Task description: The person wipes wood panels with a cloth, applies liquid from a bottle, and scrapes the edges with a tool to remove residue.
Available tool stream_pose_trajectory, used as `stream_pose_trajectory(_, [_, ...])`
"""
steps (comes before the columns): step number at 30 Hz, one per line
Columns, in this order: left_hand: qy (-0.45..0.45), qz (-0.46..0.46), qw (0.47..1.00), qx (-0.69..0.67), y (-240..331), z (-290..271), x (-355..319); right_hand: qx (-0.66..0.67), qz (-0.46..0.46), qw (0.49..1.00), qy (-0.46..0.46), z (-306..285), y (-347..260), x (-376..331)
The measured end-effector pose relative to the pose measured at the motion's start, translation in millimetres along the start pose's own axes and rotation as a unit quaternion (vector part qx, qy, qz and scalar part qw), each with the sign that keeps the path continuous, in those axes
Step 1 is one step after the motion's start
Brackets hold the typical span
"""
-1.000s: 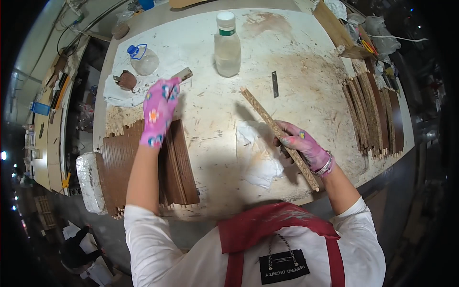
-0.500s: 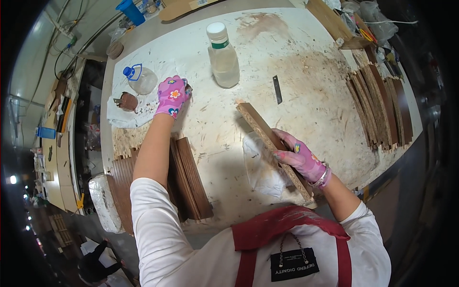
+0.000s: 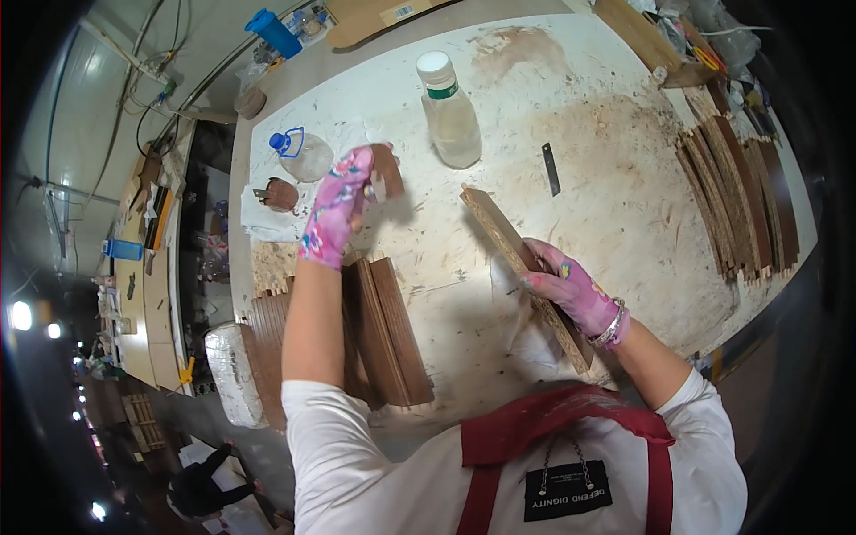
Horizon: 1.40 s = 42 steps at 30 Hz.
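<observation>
My left hand [image 3: 334, 209], in a pink flowered glove, is closed on a flat brown pad-like piece [image 3: 387, 172] whose exact kind I cannot make out. It is raised over the white worktop [image 3: 446, 259]. My right hand [image 3: 575, 294], gloved alike with a bracelet at the wrist, grips a narrow wooden board [image 3: 499, 230] near its lower half. The board has a brown face and a raw chipboard edge, and it slants across in front of me. Beneath it, partly hidden, lies crumpled white wrapping [image 3: 530, 343].
Stacked brown boards lie at the left [image 3: 388, 330] and more stand at the right [image 3: 736, 196]. On the worktop are a clear bottle [image 3: 455, 129], a blue-capped jug [image 3: 308, 159], a brown-smeared pot [image 3: 279, 194] and a dark metal strip [image 3: 551, 169]. Another person [image 3: 209, 486] is at lower left.
My left hand has come up off the white sheet beside the jug, and the brown piece in it now shows. My right hand keeps its grip on the board. The whole view has shifted slightly.
</observation>
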<state>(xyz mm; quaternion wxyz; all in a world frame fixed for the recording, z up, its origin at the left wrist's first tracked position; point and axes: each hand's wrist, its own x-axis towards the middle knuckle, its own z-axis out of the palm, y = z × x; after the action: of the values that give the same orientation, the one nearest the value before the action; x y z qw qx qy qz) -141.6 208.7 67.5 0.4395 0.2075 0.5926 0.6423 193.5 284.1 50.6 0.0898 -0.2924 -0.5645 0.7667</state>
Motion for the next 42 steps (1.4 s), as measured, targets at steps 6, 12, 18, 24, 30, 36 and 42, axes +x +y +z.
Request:
stream_pose_trajectory(6, [0.042, 0.071, 0.971, 0.225, -11, 30, -48, -0.163, -0.042, 0.986, 0.016, 23, -20, 1])
stream_pose_trajectory(12, [0.028, 0.174, 0.966, 0.187, -29, 58, -77, -0.090, -0.019, 0.996, 0.001, 26, -14, -5])
stream_pose_trajectory(18, [-0.007, 0.119, 0.976, 0.181, -36, 52, -87, -0.155, -0.041, 0.987, 0.016, 23, -20, -9])
stream_pose_trajectory(24, [0.028, 0.283, 0.876, 0.390, -36, 64, -92, -0.150, -0.051, 0.987, 0.005, 21, -14, -9])
stream_pose_trajectory(30, [0.011, 0.371, 0.715, 0.592, -21, 75, -95, -0.168, -0.056, 0.984, -0.025, 19, -30, -11])
stream_pose_trajectory(36, [-0.031, 0.327, 0.707, 0.626, -18, 73, -87, -0.202, -0.057, 0.978, -0.010, 10, -15, -6])
stream_pose_trajectory(42, [0.001, 0.325, 0.695, 0.642, -19, 61, -69, -0.199, -0.063, 0.978, -0.012, -3, -4, -7])
